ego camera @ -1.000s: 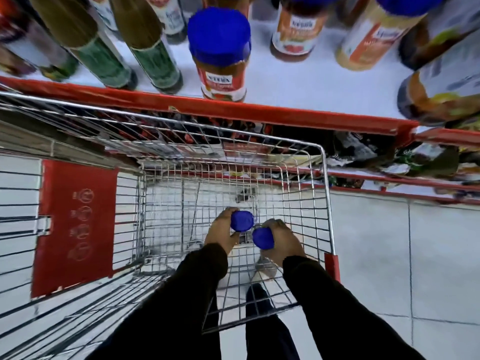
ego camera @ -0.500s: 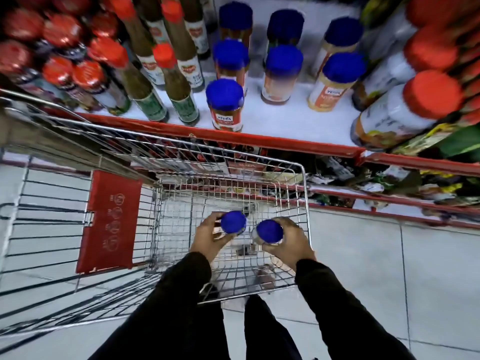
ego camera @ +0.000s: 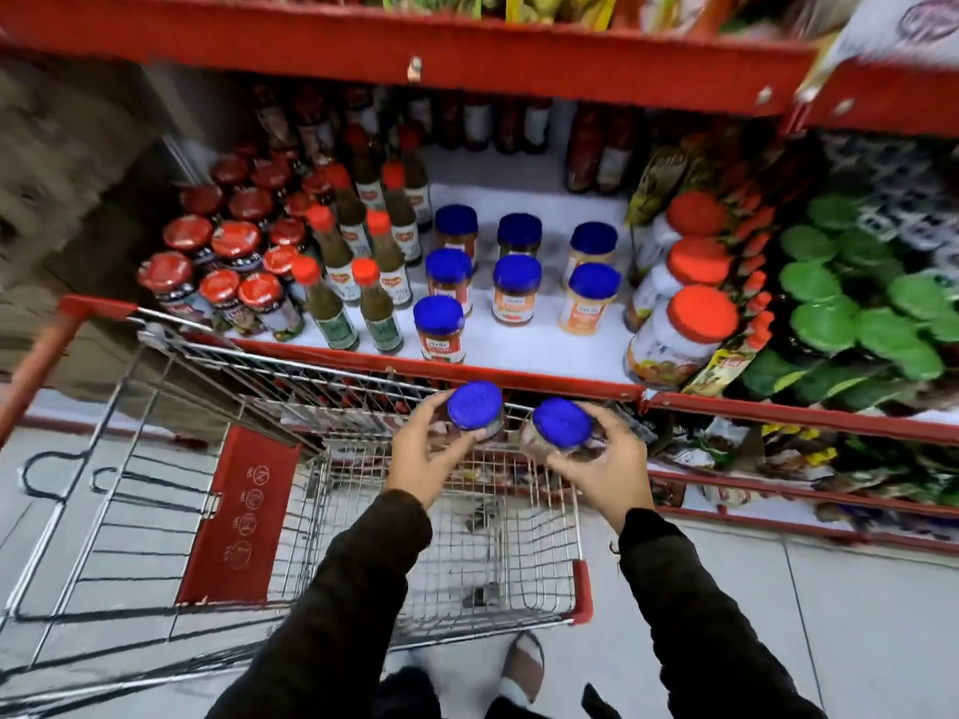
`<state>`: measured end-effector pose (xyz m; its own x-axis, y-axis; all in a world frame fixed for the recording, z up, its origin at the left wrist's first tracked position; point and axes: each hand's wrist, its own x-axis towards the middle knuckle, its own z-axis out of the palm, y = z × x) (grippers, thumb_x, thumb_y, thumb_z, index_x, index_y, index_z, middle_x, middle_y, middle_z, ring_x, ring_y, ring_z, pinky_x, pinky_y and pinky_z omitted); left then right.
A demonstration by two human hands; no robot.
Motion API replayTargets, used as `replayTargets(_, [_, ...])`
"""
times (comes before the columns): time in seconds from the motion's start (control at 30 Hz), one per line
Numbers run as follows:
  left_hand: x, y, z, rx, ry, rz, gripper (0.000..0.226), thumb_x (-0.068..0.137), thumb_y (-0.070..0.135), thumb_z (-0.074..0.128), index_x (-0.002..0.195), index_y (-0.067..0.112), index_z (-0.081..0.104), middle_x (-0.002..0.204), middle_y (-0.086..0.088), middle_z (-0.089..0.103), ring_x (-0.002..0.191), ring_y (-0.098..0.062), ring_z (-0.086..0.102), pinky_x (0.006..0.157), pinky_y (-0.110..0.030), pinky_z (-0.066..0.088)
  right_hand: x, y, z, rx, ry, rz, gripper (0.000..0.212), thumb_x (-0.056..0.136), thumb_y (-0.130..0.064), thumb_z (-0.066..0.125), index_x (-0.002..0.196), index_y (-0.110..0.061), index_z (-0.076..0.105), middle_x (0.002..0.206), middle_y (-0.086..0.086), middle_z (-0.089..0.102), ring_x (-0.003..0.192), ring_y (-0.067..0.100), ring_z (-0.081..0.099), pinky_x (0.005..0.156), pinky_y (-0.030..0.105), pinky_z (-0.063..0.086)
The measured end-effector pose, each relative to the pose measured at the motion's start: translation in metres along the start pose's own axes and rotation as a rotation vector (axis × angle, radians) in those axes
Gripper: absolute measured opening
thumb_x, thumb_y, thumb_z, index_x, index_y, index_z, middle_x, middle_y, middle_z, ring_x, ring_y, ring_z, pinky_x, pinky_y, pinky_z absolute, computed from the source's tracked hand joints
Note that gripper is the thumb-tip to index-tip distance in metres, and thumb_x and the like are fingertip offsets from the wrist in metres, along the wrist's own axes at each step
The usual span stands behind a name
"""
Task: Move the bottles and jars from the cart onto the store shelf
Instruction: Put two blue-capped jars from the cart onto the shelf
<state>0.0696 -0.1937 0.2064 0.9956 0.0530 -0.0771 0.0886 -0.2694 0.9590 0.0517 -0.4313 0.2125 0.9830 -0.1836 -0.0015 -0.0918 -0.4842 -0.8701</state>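
Observation:
My left hand [ego camera: 423,461] grips a blue-lidded jar [ego camera: 474,412], and my right hand [ego camera: 604,467] grips a second blue-lidded jar [ego camera: 562,424]. Both jars hang side by side above the far end of the wire cart [ego camera: 363,604], just below the red front lip of the white store shelf [ego camera: 545,345]. Several matching blue-lidded jars [ego camera: 439,328] stand in rows on that shelf, with bare white room at its front centre and right of the front jar.
Green sauce bottles with red caps [ego camera: 376,303] and red-lidded jars [ego camera: 259,306] fill the shelf's left. Big orange-lidded jars [ego camera: 680,334] and green-lidded jars [ego camera: 825,324] crowd the right. A red shelf [ego camera: 415,49] overhangs above. The cart's red panel [ego camera: 238,516] is at left.
Both hands have risen out of the cart basket with their jars, up to the shelf's front edge. The view has tilted up, showing more of the shelf.

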Motion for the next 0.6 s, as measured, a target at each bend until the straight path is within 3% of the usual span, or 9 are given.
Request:
replayTargets(0.1, [0.020, 0.035, 0.012, -0.071, 0.041, 0.056, 0.057, 0.077, 0.015, 0.081, 0.119, 0.043, 0.056, 0.120, 0.011, 0.064, 0.107, 0.005, 0.064, 0.085, -0.013, 0.054, 0.024, -0.016, -0.017, 0.035, 0.105, -0.065, 0.057, 0.055, -0.050, 0.086, 0.103, -0.056, 0.057, 0.102, -0.021, 0.070, 0.097, -0.001, 0.067, 0.090, 0.025, 0.056])
replayTargets(0.17, [0.035, 0.052, 0.021, -0.105, 0.057, 0.090, 0.055, 0.078, 0.010, 0.080, 0.121, 0.034, 0.057, 0.119, 0.009, 0.062, 0.103, 0.015, 0.061, 0.080, -0.006, 0.052, 0.039, -0.026, -0.024, 0.056, 0.159, -0.075, 0.058, 0.056, -0.054, 0.086, 0.107, -0.050, 0.058, 0.103, -0.016, 0.071, 0.098, 0.001, 0.066, 0.092, 0.025, 0.053])
replayTargets(0.27, [0.056, 0.068, 0.035, -0.075, 0.076, 0.114, 0.056, 0.080, 0.004, 0.077, 0.130, 0.015, 0.055, 0.123, -0.001, 0.060, 0.105, 0.001, 0.061, 0.083, -0.005, 0.052, 0.061, -0.036, -0.032, 0.096, 0.203, -0.064, 0.063, 0.059, -0.053, 0.084, 0.114, -0.035, 0.060, 0.104, -0.008, 0.071, 0.097, 0.012, 0.064, 0.091, 0.034, 0.055])
replayTargets(0.33, [0.067, 0.073, 0.043, -0.054, 0.075, 0.105, 0.058, 0.081, 0.003, 0.076, 0.134, 0.009, 0.053, 0.127, -0.003, 0.058, 0.112, -0.009, 0.059, 0.085, -0.003, 0.050, 0.073, -0.038, -0.033, 0.126, 0.184, -0.050, 0.061, 0.064, -0.046, 0.085, 0.116, -0.030, 0.059, 0.109, -0.001, 0.070, 0.100, 0.019, 0.064, 0.090, 0.034, 0.056])
replayTargets(0.43, [0.080, 0.075, 0.052, 0.008, 0.049, 0.086, 0.059, 0.082, 0.003, 0.074, 0.136, 0.009, 0.052, 0.133, -0.007, 0.059, 0.122, -0.017, 0.058, 0.102, -0.025, 0.050, 0.090, -0.038, -0.032, 0.108, 0.147, -0.036, 0.058, 0.070, -0.035, 0.087, 0.119, -0.022, 0.060, 0.111, 0.004, 0.069, 0.100, 0.020, 0.063, 0.079, 0.013, 0.052])
replayTargets(0.5, [0.085, 0.074, 0.056, 0.023, 0.029, 0.049, 0.061, 0.082, 0.001, 0.073, 0.138, 0.010, 0.051, 0.136, -0.009, 0.059, 0.125, -0.019, 0.057, 0.108, -0.037, 0.048, 0.098, -0.039, -0.031, 0.053, 0.120, -0.033, 0.056, 0.071, -0.031, 0.086, 0.119, -0.020, 0.060, 0.108, 0.002, 0.069, 0.098, 0.017, 0.062, 0.082, 0.017, 0.049])
replayTargets(0.6, [0.088, 0.070, 0.059, 0.019, 0.015, 0.008, 0.062, 0.083, -0.002, 0.072, 0.139, 0.009, 0.049, 0.139, -0.012, 0.056, 0.126, -0.020, 0.055, 0.108, -0.034, 0.046, 0.104, -0.034, -0.030, 0.004, 0.063, -0.011, 0.059, 0.073, -0.026, 0.085, 0.124, -0.013, 0.060, 0.110, 0.002, 0.069, 0.101, 0.016, 0.062, 0.091, 0.025, 0.045])
